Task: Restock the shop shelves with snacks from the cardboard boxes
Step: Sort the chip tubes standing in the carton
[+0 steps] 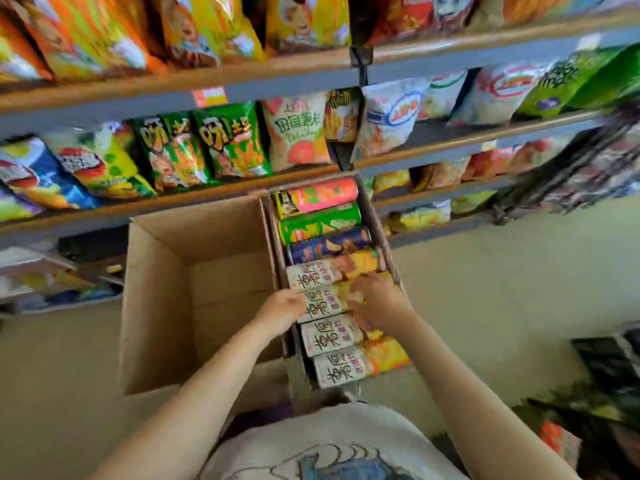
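A narrow cardboard box [380, 223] holds a row of several snack canisters lying on their sides: pink, green and blue ones at the far end, white-and-yellow ones nearer me. My left hand [282, 308] grips the left end of one white-and-yellow canister [325, 301]. My right hand [375, 301] grips the same canister's right end, fingers curled over it. To the left stands a larger cardboard box [159, 306], open, with nothing showing inside.
Shelves [242, 86] packed with snack bags rise in tiers behind the boxes. A lower shelf at the left [52, 282] holds more packets. Dark packaged goods [609, 375] lie on the floor at the right. Pale floor [485, 289] lies right of the boxes.
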